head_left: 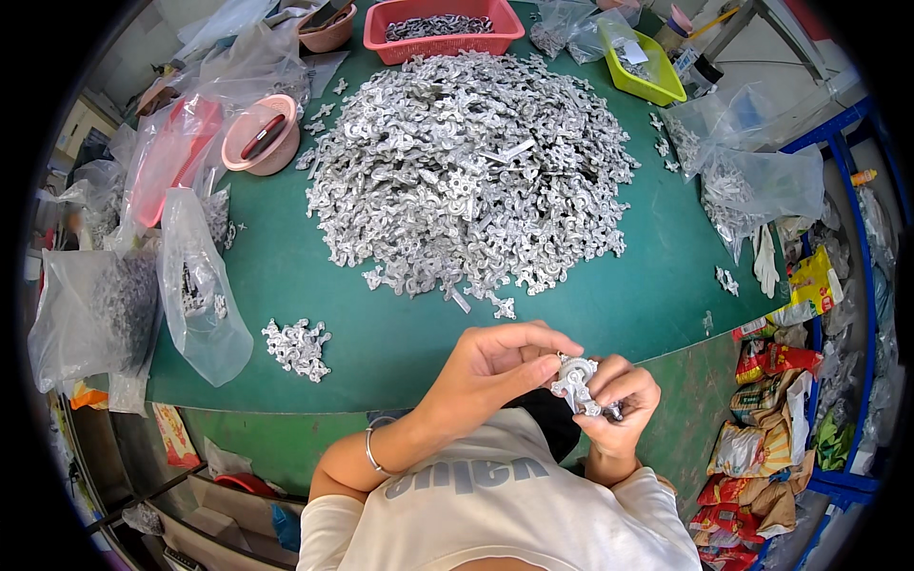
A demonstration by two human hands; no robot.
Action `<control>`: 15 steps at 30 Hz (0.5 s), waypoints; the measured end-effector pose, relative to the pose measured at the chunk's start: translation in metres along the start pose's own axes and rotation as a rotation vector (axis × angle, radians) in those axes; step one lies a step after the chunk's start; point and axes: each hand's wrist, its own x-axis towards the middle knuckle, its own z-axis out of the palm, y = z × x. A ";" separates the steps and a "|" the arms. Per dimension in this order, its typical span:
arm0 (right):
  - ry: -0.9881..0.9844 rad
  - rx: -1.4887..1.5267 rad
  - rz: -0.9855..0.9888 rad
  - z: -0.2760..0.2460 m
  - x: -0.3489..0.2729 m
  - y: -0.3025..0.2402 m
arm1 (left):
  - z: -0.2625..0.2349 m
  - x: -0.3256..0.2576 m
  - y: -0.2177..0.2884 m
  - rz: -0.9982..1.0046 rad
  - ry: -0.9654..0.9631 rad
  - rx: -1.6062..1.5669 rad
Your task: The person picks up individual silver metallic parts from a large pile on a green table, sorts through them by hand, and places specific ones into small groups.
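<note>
Just beyond the table's near edge, my two hands meet around a silver cast-metal part point(574, 381) with a rounded middle and short arms. My left hand point(500, 366) is closed, its thumb and fingertips pinching the part's upper left side. Curled fingers of my right hand point(621, 400) grip the same part from the right, and more shiny metal shows under them, too hidden to tell apart. Ahead lies a large heap of similar silver metal parts point(466, 171). To the left, a small pile of the parts point(297, 349) sits near the table edge.
The green table point(276, 238) carries a pink basket point(443, 33) of metal rings, a pink bowl point(262, 143) with a red-handled tool, and a yellow-green basket point(647, 71). Clear bags point(200, 295) of parts line both sides. A white glove point(764, 259) and blue shelving point(847, 285) are at right.
</note>
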 end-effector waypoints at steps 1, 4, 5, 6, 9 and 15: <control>0.000 0.000 0.000 0.000 0.000 0.000 | 0.000 0.000 0.000 -0.002 0.000 -0.006; -0.001 -0.021 -0.003 0.000 0.000 -0.001 | -0.002 0.000 -0.003 0.032 -0.028 0.003; -0.001 -0.022 0.002 0.000 0.000 -0.002 | -0.003 0.000 -0.003 0.032 -0.028 0.003; 0.000 -0.022 0.007 0.000 0.000 -0.002 | -0.003 0.000 -0.002 0.032 -0.026 0.012; 0.002 -0.018 0.012 0.000 0.000 -0.002 | -0.003 0.000 -0.003 0.042 -0.023 0.029; 0.058 -0.017 0.061 -0.003 -0.004 0.001 | -0.004 0.000 -0.002 0.055 0.002 0.063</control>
